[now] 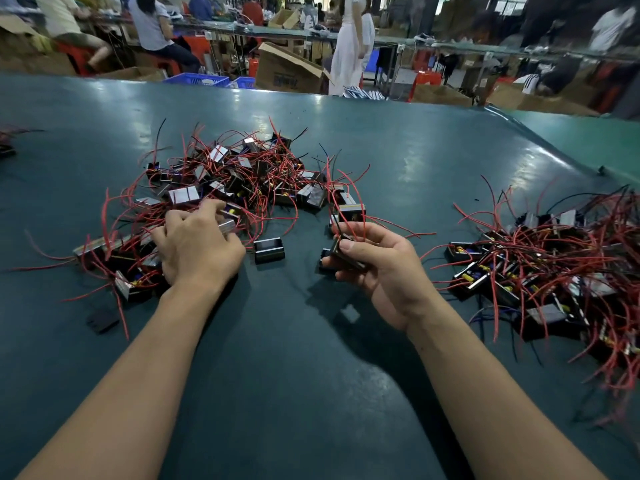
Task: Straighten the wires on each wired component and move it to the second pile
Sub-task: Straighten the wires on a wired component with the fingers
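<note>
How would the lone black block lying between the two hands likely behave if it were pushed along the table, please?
The block looks boxy and lies flat, so it would probably slide rather than roll. The table looks glossy, so it may skid easily. No wire shows on it, so it should not snag the left pile, though it lies close.

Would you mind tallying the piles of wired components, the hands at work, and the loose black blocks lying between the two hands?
Tangled piles of black components with red wires: 2 (left pile, right pile)
Bare hands: 2 (left hand, right hand)
Loose black rectangular block: 1
Total: 5
</note>
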